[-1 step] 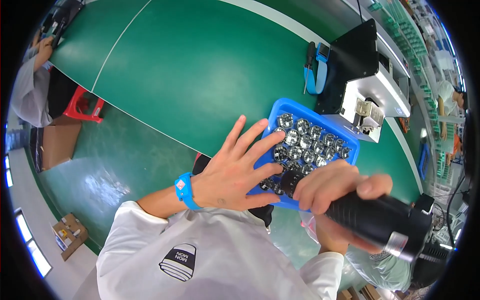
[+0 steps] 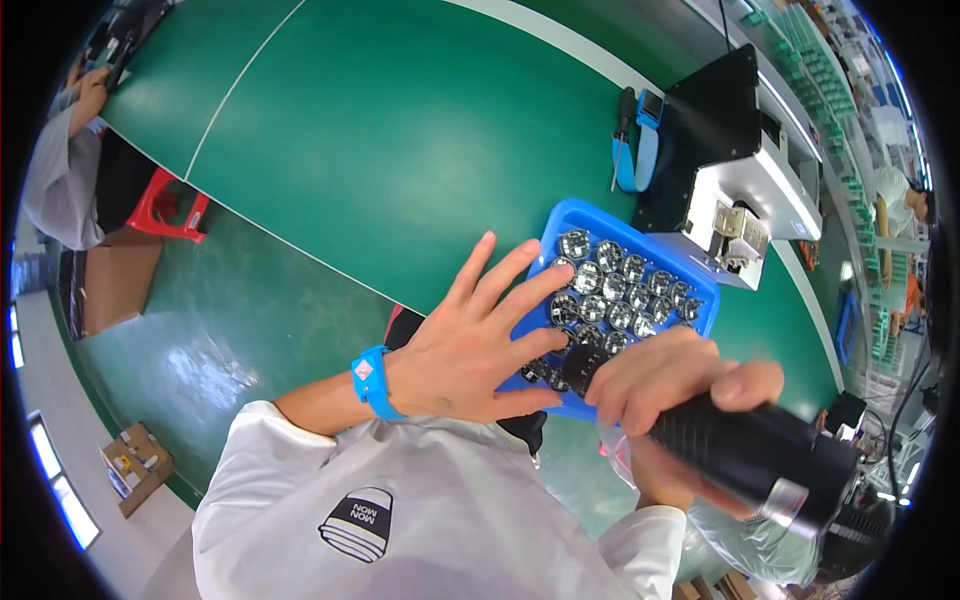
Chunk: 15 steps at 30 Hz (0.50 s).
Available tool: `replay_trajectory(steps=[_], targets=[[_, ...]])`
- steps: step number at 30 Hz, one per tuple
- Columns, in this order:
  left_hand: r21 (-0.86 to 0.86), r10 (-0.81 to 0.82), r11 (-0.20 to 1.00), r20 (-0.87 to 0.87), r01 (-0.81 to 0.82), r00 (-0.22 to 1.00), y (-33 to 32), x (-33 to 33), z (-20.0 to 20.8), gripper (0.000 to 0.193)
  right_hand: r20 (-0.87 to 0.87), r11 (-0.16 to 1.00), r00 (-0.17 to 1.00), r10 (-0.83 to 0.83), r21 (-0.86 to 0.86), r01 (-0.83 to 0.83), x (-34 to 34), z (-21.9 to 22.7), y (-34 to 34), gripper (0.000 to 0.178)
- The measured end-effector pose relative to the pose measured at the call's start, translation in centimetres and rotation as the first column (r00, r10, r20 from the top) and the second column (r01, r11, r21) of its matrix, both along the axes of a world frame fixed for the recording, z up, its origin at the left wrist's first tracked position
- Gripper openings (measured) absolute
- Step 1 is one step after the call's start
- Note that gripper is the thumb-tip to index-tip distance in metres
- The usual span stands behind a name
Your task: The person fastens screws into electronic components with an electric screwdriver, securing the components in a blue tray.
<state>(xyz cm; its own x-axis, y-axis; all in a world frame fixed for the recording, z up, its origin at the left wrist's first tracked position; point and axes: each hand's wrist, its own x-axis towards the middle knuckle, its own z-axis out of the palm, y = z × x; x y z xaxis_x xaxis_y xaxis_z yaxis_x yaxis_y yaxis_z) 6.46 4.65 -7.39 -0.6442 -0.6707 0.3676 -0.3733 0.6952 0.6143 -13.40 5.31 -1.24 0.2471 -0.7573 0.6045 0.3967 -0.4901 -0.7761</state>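
My left hand (image 2: 465, 350), with a blue strap (image 2: 371, 381) round its wrist, is spread open over the left edge of a blue tray (image 2: 708, 305). Its fingertips reach the small round metallic parts (image 2: 614, 287) that sit close together in rows there. My right hand (image 2: 660, 375) is wrapped round a black electric screwdriver (image 2: 755, 455) with a ribbed grip. The tool's front collar (image 2: 583, 368) lies over the tray's near side, close to my left thumb and forefinger. Its tip and the part beneath it are hidden.
Behind the tray stands a black and white machine (image 2: 745, 180) with a metal fixture on its front. A screwdriver (image 2: 623, 125) and a blue strap (image 2: 640, 160) lie beside it on the green table (image 2: 380, 130). A red stool (image 2: 165, 205) and another person's arm (image 2: 88, 105) are at far left.
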Motion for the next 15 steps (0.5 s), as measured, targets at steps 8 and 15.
replay_trajectory(steps=[8, 15], targets=[[0.021, 0.013, 1.000, -0.071, -0.012, 0.997, 0.1, 0.2, -0.3, 0.046, -0.122, 0.993, 0.986, 0.115, -0.020, -0.118, -0.3, 0.0, 2.3, 0.030], [0.080, 0.023, 0.997, -0.023, -0.021, 0.999, 0.0, 0.2, -0.6, 0.046, -0.476, 0.999, 0.878, -0.040, -0.026, 0.032, 0.6, 2.8, 1.9, 0.048]])
